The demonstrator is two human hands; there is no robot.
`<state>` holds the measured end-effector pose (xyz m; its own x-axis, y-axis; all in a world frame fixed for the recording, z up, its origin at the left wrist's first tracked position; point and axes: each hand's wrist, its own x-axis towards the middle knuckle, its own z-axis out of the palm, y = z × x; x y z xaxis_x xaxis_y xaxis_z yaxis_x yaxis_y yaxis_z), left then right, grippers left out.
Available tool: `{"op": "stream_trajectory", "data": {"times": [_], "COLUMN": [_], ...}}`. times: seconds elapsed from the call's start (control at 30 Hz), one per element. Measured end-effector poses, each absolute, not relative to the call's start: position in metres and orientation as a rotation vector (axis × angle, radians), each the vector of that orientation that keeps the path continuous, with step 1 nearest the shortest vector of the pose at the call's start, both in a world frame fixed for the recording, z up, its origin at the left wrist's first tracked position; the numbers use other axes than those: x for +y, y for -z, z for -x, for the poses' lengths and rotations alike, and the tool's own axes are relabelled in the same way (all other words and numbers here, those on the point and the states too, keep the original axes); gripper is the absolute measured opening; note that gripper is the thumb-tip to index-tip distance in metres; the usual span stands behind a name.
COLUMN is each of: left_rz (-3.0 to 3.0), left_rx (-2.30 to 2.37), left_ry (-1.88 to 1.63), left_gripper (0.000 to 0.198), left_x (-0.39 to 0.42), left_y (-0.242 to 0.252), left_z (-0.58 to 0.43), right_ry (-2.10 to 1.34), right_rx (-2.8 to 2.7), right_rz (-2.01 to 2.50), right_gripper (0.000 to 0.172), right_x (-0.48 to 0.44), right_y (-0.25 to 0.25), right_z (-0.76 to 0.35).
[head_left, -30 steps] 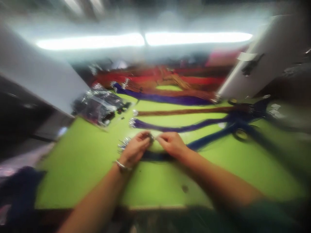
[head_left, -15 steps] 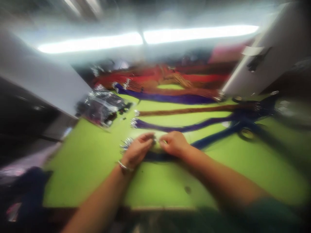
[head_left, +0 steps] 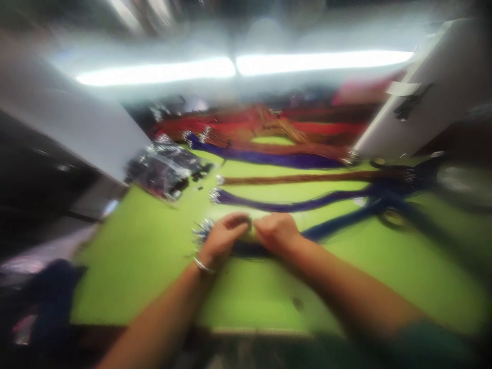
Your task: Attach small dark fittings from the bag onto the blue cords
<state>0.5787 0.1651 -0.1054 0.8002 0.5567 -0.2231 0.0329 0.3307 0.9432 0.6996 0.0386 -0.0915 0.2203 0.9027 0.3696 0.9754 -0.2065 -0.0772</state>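
My left hand (head_left: pixel 226 234) is closed, with a small dark piece (head_left: pixel 249 222) pinched at the fingertips; its kind is too blurred to tell. Close beside it, my right hand (head_left: pixel 279 230) has its fingers pressed together, and what they hold is hidden. Both hands are above a dark blue wire bundle (head_left: pixel 251 250) lying on the green table (head_left: pixel 154 277). Shiny metal-tipped wire ends (head_left: pixel 202 230) fan out left of my left hand. Behind the hands runs a purple wire bundle (head_left: pixel 277 207), with a brown wire bundle (head_left: pixel 300 178) beyond it.
A clear plastic bag (head_left: pixel 165 166) of small black parts lies at the back left, some parts spilled beside it. Red and brown wires (head_left: pixel 230 125) heap along the back. Tape rolls (head_left: pixel 392 218) and crossing blue wires sit at the right. Pale panels (head_left: pixel 418 107) flank the table.
My fingertips have drawn slightly closer together and my right hand has curled tighter. The whole view has shifted a little; the wire bundles and bag lie as before.
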Motion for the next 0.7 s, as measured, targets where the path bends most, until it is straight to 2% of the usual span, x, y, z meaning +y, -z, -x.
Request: {"op": "stream_trajectory", "data": {"times": [0.17, 0.33, 0.7], "left_rz": [-1.090, -1.001, -0.952], "left_rx": [0.582, 0.572, 0.579], "left_ry": [-0.288, -0.264, -0.257], "left_gripper": [0.036, 0.035, 0.034], "left_x": [0.165, 0.168, 0.170], "left_y": [0.095, 0.091, 0.091], "left_z": [-0.580, -0.580, -0.579], "right_ry": [0.680, 0.541, 0.337], "right_rx": [-1.754, -1.573, -1.516], "right_rz": [1.964, 1.848, 1.798], "right_gripper": [0.021, 0.014, 0.016], "right_x": [0.040, 0.039, 0.042], "right_y": [0.101, 0.102, 0.103], "right_z": [-0.703, -0.704, -0.704]}}
